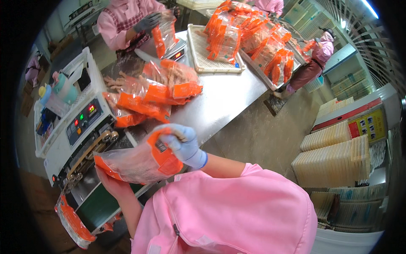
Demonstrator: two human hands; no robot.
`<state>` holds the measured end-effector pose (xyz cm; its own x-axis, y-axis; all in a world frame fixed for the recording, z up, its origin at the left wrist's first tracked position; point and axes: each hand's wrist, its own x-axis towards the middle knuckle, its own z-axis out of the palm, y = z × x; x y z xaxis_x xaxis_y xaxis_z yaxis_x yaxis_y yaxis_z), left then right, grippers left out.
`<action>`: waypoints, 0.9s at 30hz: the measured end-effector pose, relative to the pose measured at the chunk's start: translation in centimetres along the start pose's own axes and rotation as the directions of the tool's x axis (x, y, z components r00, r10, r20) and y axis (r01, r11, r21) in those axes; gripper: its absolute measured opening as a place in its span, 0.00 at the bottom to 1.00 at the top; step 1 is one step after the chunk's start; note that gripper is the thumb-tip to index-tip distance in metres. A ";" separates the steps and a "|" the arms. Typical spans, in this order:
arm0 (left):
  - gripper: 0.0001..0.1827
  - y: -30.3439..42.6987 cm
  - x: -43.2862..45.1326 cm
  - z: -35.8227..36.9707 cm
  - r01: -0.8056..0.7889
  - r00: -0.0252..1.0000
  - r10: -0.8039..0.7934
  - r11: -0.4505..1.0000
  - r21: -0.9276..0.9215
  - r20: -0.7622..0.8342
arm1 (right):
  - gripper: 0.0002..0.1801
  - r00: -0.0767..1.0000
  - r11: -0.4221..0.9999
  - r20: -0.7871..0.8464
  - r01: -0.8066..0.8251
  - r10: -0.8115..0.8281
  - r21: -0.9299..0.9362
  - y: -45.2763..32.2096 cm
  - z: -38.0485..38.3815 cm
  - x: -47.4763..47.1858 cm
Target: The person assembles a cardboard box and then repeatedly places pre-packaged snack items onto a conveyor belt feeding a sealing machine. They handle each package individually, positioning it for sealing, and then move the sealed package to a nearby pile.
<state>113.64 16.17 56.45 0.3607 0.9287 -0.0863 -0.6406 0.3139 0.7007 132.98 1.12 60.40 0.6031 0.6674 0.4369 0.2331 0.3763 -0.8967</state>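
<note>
A clear plastic bag with orange printed ends (139, 165) hangs between my two hands, its pale contents partly blurred. My right hand (184, 144), in a pale blue-white glove, grips the orange end nearest the table. Bare, my left hand (112, 185) holds the other end from below, its fingers partly hidden by the bag. Just left of the bag is a band sealing machine (85, 120) with lit digits on its panel. Its green conveyor belt (101, 203) runs below my left forearm. Another orange-and-clear bag (73, 222) lies at the belt's outer side.
Filled bags of what look like chicken feet (152, 92) are piled on the steel table (219, 95). Beyond them, a co-worker's gloved hand (149, 23) holds a bag over a scale (177, 50). White trays (217, 69) carry heaped bags. Stacked trays (330, 162) stand at right.
</note>
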 end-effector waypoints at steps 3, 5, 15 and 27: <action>0.22 0.6 -1.9 2.7 -0.052 0.988 0.071 0.989 0.141 -0.133 | 0.13 0.989 0.966 -0.104 -0.130 0.109 -0.225 -2.1 -1.0 -0.3; 0.14 -0.6 -0.9 2.2 -0.033 0.965 0.160 0.860 0.509 -0.208 | 0.13 0.980 0.909 -0.144 -0.185 0.141 -0.373 -0.3 -2.0 0.1; 0.14 -10.0 7.6 -3.2 0.138 0.947 -0.035 0.941 0.308 -0.320 | 0.09 0.930 0.859 -0.298 -0.325 0.214 -0.396 13.0 -3.3 4.0; 0.17 -7.9 11.9 -12.3 0.030 0.909 0.191 0.857 0.514 -0.371 | 0.14 0.962 0.781 -0.034 -0.242 0.272 -0.576 19.3 2.4 7.1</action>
<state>114.67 27.18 41.20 -0.0454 0.9772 -0.2073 -0.1901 0.1952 0.9621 139.91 14.65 46.35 0.6697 0.7221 0.1734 0.4754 -0.2375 -0.8471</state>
